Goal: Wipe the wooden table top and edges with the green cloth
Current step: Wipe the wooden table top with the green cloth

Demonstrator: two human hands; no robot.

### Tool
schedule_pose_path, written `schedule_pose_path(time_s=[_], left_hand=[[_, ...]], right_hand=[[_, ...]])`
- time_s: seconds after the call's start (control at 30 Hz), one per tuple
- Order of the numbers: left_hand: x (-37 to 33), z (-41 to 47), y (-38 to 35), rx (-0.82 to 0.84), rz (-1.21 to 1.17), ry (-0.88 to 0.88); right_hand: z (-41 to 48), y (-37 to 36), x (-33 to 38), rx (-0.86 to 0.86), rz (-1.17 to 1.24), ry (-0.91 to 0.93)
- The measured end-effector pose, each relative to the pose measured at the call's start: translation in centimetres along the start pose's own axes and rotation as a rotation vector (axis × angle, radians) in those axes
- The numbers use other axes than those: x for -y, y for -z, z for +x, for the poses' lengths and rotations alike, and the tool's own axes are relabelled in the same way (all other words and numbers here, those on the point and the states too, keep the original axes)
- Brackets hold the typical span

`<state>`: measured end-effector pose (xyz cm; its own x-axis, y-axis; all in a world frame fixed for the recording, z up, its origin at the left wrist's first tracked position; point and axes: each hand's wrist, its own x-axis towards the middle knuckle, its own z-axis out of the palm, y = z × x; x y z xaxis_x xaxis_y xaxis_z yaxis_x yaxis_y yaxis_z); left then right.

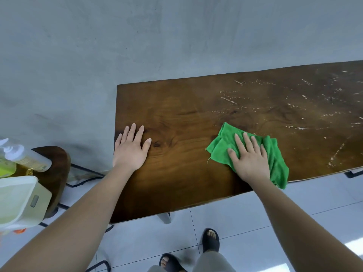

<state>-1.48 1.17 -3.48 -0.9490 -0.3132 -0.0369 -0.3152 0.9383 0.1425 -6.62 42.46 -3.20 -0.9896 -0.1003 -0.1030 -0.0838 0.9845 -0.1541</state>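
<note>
Wooden table [186,107] droplet-speckled, against grey wall [137,36], white tiled floor [255,222].

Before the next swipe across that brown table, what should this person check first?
1. Green microfibre cloth pressed flat under the right hand: ok.
2. Left hand resting flat on the brown wooden table top: ok.
3. Surface right of the cloth wiped: not ok, whitish droplets lie scattered there.
4. Cloth wholly on the top: not ok, one corner seems to hang past the near edge.
5. Cloth damp enough: cannot tell.
</note>
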Motion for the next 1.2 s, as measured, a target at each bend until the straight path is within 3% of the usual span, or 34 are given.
schedule_pose_path(time_s=[0.1, 0.3, 0.43, 0.8, 1.2], left_hand=[[-0.1, -0.1, 0.1, 0.000, -0.006, 0.004], [-0.3, -0.1, 0.1, 0.002, -0.011, 0.011], [-0.6, -0.1, 0.4, 0.008, -0.057, -0.014], [-9.4, 0.0, -0.7, -0.027, -0.144, -0.086], [-19.2, 1.2, -3.0, -0.063, -0.118, 0.088]], right_hand=[[-0.7, -0.9, 4.4, -0.001, 0.005, -0.040], [-5.4, -2.5, 13.1, 0.042, -0.014, 0.296], [-6.9, -3.4, 14.7, 0.049, -0.034, 0.475], [-4.3, -2.6, 10.7, 0.098, -0.013, 0.710], [7.6, 0.8, -2.1, 0.173, -0.009, 0.929]])
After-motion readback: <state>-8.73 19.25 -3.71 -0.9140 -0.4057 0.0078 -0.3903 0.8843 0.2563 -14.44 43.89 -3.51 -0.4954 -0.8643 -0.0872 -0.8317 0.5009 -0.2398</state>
